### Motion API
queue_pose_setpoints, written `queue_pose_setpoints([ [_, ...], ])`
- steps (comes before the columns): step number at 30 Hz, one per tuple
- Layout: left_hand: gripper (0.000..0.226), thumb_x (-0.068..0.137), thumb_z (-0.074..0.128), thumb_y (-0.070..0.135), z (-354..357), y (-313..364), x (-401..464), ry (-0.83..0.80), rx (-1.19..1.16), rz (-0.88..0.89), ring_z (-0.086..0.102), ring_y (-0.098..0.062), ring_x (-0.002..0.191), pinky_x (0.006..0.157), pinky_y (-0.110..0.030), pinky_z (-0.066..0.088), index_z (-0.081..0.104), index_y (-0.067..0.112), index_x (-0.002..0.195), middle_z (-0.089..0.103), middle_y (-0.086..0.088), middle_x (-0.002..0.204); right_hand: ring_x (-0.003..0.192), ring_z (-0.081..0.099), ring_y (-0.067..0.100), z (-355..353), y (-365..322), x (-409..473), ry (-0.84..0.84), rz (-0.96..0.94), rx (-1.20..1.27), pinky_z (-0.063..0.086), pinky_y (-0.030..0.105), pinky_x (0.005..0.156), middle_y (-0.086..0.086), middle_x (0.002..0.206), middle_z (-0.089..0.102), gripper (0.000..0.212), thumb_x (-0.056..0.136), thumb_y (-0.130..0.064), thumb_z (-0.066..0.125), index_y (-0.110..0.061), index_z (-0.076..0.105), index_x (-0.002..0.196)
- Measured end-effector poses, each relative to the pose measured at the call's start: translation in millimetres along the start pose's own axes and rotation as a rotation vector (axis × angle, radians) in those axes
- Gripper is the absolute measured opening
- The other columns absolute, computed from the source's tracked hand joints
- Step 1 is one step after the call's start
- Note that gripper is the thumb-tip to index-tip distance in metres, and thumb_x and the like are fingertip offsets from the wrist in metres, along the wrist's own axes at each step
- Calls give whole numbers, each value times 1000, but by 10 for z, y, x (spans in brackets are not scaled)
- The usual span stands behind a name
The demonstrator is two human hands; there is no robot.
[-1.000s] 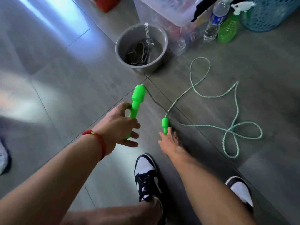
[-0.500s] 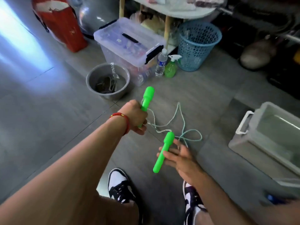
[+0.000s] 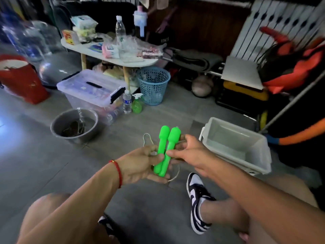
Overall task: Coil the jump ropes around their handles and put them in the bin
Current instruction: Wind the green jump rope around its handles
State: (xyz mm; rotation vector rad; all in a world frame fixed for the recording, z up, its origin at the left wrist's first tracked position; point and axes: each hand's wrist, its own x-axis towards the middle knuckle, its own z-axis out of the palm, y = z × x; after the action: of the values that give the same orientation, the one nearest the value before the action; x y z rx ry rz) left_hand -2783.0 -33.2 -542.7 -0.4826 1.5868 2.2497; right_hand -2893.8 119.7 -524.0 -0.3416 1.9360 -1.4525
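Two bright green jump rope handles (image 3: 165, 148) lie side by side, upright and pressed together between my hands. My left hand (image 3: 142, 164) cups them from the left, its thumb across their lower half. My right hand (image 3: 186, 150) pinches them from the right with thumb and fingers. The pale green rope (image 3: 147, 138) hangs in loops behind and below my hands, mostly hidden. A translucent white bin (image 3: 235, 147) stands open on the floor just right of my right hand.
A grey metal bowl (image 3: 73, 125) with dark items sits on the floor at the left. Behind it stand a lidded clear storage box (image 3: 91, 90), a water bottle (image 3: 127, 102), a green spray bottle (image 3: 136, 103) and a blue basket (image 3: 153, 85). My shoes (image 3: 197, 199) are below.
My right hand lifted the second handle off the floor and brought it against the one in my left hand. The rope came up from the floor. My head tilted up, bringing the bin into view.
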Motion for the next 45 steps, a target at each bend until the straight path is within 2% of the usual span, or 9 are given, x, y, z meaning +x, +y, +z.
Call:
queue_pose_setpoints([
  [7, 7, 104, 46, 2, 70, -81, 46, 92, 62, 53, 68, -29, 76, 62, -38, 59, 50, 4, 109, 65, -16, 90, 87, 70, 17, -194, -142, 69, -219, 28, -315, 63, 39, 78, 6, 99, 68, 38, 85, -23, 81, -14, 61, 116],
  [11, 13, 102, 50, 5, 73, -258, 37, 146, 274, 152, 63, -29, 76, 65, -43, 58, 43, -2, 111, 59, -18, 90, 111, 62, 19, -392, -172, 218, 121, -128, -942, 51, 38, 95, -2, 120, 62, 72, 77, -83, 51, -24, 56, 119],
  [14, 33, 93, 53, 13, 87, -295, 24, 62, 301, 196, 64, -29, 80, 69, -45, 59, 41, -6, 116, 59, -17, 92, 125, 53, 13, -375, -125, 335, -45, -272, -574, 40, 33, 106, -6, 136, 55, 47, 96, -59, 51, -35, 49, 136],
  [18, 31, 96, 53, 10, 8, -225, 31, 1, 213, 243, 64, -31, 86, 78, -50, 58, 45, -3, 123, 62, -16, 96, 82, 63, 2, -342, -209, 433, -204, -372, -441, 49, 28, 77, -19, 85, 70, 28, 89, -39, 52, -28, 73, 104],
  [21, 34, 97, 52, 10, -18, -201, 42, -14, 247, 267, 61, -30, 84, 75, -46, 56, 42, -4, 126, 60, -15, 95, 73, 66, 6, -369, -220, 429, -213, -410, -475, 54, 29, 62, -20, 81, 70, 30, 90, -46, 54, -27, 73, 102],
  [25, 30, 100, 51, 11, -68, -139, 72, -3, 292, 312, 59, -28, 82, 69, -40, 55, 47, 0, 127, 60, -16, 96, 85, 68, 7, -359, -210, 493, -94, -550, -543, 54, 38, 86, -12, 89, 74, 27, 92, -46, 57, -26, 73, 97],
  [32, 11, 100, 54, 12, -96, -130, 89, -25, 374, 316, 55, -24, 77, 69, -38, 50, 55, 6, 110, 60, -15, 91, 77, 66, 12, -331, -177, 547, -1, -588, -614, 53, 39, 79, -8, 83, 72, 39, 90, -61, 52, -26, 71, 96],
  [37, 23, 89, 57, 10, -64, -115, 129, 69, -64, 285, 56, -18, 71, 61, -30, 44, 51, 0, 109, 52, -17, 89, 59, 56, 2, -392, -230, 624, 60, -427, -386, 49, 34, 64, -13, 73, 70, 45, 103, -57, 34, -25, 66, 104],
  [45, 19, 93, 56, 4, -45, 11, 212, 218, -431, 349, 55, -21, 72, 61, -29, 52, 55, -1, 112, 60, -16, 96, 68, 62, 13, -20, 111, 547, -155, -464, -757, 48, 34, 71, -4, 69, 67, 32, 107, -31, 38, -29, 56, 81],
])
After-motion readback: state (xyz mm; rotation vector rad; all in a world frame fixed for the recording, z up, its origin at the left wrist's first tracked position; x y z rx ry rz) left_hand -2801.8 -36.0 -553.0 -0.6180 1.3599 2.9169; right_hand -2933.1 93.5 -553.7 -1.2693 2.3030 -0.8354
